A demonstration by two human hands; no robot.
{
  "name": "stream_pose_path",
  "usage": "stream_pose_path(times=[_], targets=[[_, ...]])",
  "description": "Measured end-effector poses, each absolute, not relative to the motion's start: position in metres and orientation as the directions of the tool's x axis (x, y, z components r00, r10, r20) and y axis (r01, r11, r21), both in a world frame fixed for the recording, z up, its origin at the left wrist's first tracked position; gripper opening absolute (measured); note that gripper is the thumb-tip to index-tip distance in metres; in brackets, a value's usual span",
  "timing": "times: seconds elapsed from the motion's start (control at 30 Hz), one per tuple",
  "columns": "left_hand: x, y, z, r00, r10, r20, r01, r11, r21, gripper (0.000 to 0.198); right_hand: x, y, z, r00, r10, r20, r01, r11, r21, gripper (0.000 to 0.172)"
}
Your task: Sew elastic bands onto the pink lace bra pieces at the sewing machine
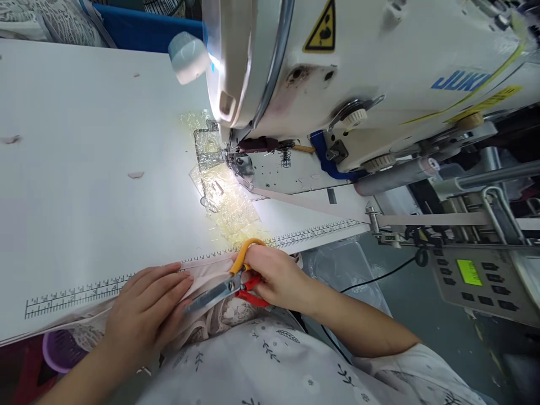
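My right hand (274,275) is closed round the scissors (221,293), which have one orange and one red handle. Their blades look closed and point left toward my left hand (147,306). Fingers of that hand lie over pale pink fabric (208,271) at the table's front edge, with the thumb lower down beside the blade tips; the fabric is held there. Cream lace (236,309) shows below the scissors, near my lap. Part of the fabric is hidden under both hands.
A white JUKI sewing machine (379,62) stands behind, its needle area lit. A printed ruler (312,232) runs along the white table (84,197). A pale strip (434,219) passes through a metal guide at right, above a control panel (468,275). A purple basket (59,354) sits lower left.
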State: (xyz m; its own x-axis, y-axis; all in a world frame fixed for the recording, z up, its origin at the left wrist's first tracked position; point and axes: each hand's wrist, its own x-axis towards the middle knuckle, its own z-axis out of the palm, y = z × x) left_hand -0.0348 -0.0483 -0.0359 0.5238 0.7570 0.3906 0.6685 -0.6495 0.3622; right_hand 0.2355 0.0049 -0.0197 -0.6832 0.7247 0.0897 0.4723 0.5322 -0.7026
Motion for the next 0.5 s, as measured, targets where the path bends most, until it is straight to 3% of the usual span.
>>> stream_pose_path(times=[0.17,0.5], targets=[[-0.022,-0.041,-0.031,0.382,0.815,0.435,0.724,-0.557,0.408,0.014,0.225,0.009,-0.016,-0.543,0.84,0.003,0.555,0.362,-0.748,0.022],[-0.011,-0.038,-0.031,0.205,0.93,0.304,0.845,-0.325,0.425,0.017,0.215,0.014,-0.019,-0.45,0.892,-0.035,0.693,0.324,-0.644,0.021]])
